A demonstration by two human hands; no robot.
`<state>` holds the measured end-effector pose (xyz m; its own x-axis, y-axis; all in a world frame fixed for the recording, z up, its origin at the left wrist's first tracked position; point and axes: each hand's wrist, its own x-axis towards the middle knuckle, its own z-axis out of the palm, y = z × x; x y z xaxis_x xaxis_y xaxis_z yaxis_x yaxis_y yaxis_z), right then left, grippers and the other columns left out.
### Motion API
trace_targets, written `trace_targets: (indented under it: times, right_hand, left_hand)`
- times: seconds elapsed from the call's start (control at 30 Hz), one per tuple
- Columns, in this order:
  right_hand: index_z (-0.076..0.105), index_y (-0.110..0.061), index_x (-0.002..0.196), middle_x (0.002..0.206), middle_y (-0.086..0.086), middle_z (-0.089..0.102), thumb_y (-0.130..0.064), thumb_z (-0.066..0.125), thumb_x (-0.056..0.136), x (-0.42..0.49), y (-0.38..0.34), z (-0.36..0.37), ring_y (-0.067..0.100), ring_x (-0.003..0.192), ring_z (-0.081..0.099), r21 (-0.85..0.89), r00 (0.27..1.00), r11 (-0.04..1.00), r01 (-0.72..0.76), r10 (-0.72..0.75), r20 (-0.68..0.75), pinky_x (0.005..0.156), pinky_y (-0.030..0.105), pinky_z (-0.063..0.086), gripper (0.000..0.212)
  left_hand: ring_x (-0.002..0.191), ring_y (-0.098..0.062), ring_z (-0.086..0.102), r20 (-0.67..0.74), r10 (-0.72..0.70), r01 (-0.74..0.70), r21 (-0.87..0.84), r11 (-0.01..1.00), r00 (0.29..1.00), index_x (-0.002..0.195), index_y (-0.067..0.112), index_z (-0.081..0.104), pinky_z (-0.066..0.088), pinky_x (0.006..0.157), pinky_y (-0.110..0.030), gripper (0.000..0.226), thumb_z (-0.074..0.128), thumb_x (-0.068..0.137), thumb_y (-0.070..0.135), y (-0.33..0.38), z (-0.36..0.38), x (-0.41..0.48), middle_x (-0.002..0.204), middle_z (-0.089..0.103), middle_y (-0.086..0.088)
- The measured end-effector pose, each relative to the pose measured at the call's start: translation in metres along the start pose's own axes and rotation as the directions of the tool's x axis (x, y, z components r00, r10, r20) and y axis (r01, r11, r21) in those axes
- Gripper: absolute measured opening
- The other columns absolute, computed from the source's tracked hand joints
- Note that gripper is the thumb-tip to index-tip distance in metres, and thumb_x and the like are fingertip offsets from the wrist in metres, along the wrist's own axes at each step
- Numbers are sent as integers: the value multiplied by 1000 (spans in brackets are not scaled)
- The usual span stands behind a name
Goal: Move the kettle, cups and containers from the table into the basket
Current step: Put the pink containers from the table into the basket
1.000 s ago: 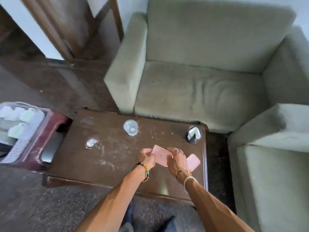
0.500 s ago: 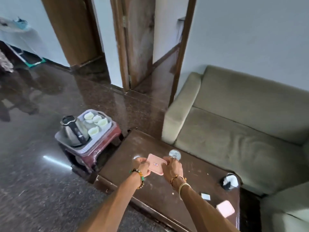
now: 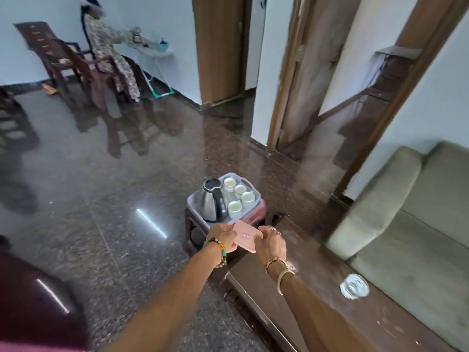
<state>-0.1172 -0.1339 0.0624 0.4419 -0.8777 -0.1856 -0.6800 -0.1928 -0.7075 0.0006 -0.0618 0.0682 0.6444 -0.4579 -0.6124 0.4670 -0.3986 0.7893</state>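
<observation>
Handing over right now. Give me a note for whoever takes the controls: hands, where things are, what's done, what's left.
Left hand and right hand: both grip the pink container, held just short of the basket.
Done: kettle and four cups stand in the basket.
Left: set the pink container in; a clear glass piece sits on the table, possibly next.
</observation>
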Motion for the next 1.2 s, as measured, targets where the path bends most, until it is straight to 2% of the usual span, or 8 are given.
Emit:
trace_targets:
  times: [0.1,0.3,0.43,0.5,0.67,0.8,1.0,1.2]
  right_hand:
    - [72,-23,98,103,5,73,-19,58,83,16,-16,28,28,96,66,23,999,999,22,-23,28,75,26,45,20]
    - [68,-20,115,111,5,72,-24,61,84,88,-41,69,27,104,65,47,998,999,-2,0,59,86,29,48,31]
    - [68,-20,116,111,5,72,-26,60,85,146,-63,75,26,103,65,66,999,997,-27,24,44,86,28,48,32]
    - [68,-19,115,110,5,71,-25,61,86,178,-74,74,26,103,64,79,999,996,-32,31,14,86,29,47,31]
    - [71,-21,109,104,-1,71,-21,62,83,233,-96,74,19,96,63,179,998,982,-63,67,-15,77,19,39,28]
    - [73,-22,101,99,2,73,-19,58,82,271,-100,87,24,94,65,161,992,981,-107,116,-51,76,24,45,24]
    - [73,-21,107,105,8,74,-17,57,83,318,-97,125,30,102,65,137,954,958,-251,268,-131,95,37,49,30]
    - [73,-21,98,98,4,74,-16,57,83,363,-105,161,26,93,66,200,907,910,-364,395,-146,77,25,45,22]
  left_hand:
    - [111,-36,63,13,-26,26,1,1000,1000,113,0,63,57,85,-41,26,54,88,-5,4,-25,30,121,63,-22]
    - [97,-32,61,-45,-50,48,-42,998,998,100,1,62,57,79,-43,17,54,88,-9,37,-38,98,103,62,-17]
    - [85,-25,59,33,-76,77,-35,996,997,89,5,59,51,53,-28,14,52,89,-7,82,-33,150,90,60,-16]
    - [71,-19,54,27,-58,58,-18,998,998,87,9,61,46,55,-26,16,52,90,-5,105,-27,173,82,55,-13]
    - [66,-16,55,36,54,-59,140,988,998,117,-5,61,49,73,-32,27,56,92,2,148,-17,232,81,59,-7]
    - [62,-17,50,81,15,-25,119,993,997,115,-1,64,48,58,-29,26,54,90,-4,165,-5,283,81,57,-11]
    - [69,-18,51,218,-85,32,238,971,972,111,4,65,46,59,-29,26,54,89,-5,169,8,367,97,56,-15]
    - [59,-18,49,243,-141,44,363,931,960,110,2,65,38,52,-28,27,58,85,-5,184,10,432,87,58,-14]
